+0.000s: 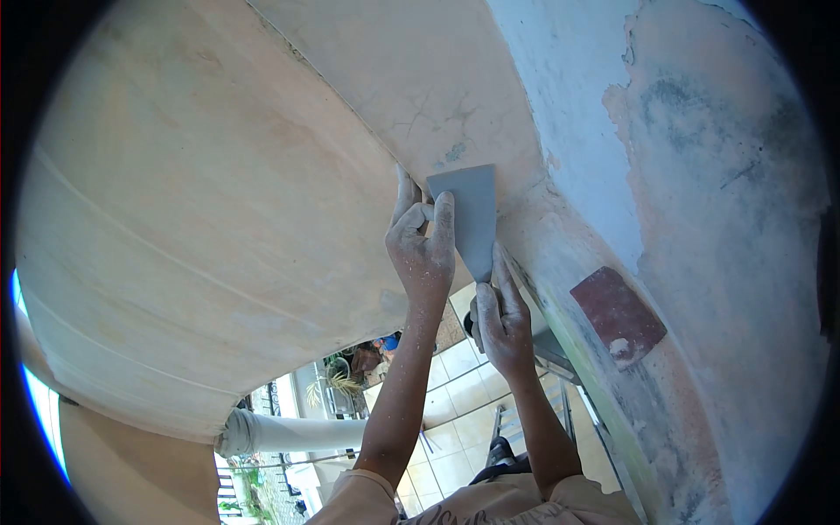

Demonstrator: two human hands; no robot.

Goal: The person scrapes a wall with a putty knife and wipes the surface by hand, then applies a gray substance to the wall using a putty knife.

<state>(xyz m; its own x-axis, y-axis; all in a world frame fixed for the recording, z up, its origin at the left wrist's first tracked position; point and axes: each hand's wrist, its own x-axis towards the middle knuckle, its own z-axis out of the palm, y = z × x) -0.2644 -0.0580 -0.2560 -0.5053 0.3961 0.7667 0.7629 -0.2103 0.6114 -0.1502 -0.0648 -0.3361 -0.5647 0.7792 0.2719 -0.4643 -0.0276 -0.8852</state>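
A putty knife with a wide grey blade is held up close below the plastered ceiling, its broad edge pointing up. My right hand is closed around its handle, with fingers and thumb up at the narrow base of the blade. The dark handle end is mostly hidden in that hand. My left hand pinches the left edge of the blade, the thumb lying over its face and the fingers bent behind, one fingertip reaching up to the ceiling seam. Whitish dust coats both hands.
Pinkish bare plaster with hairline cracks covers the ceiling. To the right is a patchy wall with peeling paint and a dark red rectangular patch. Far below are a tiled floor, a metal ladder, a pale pipe-like column and potted plants.
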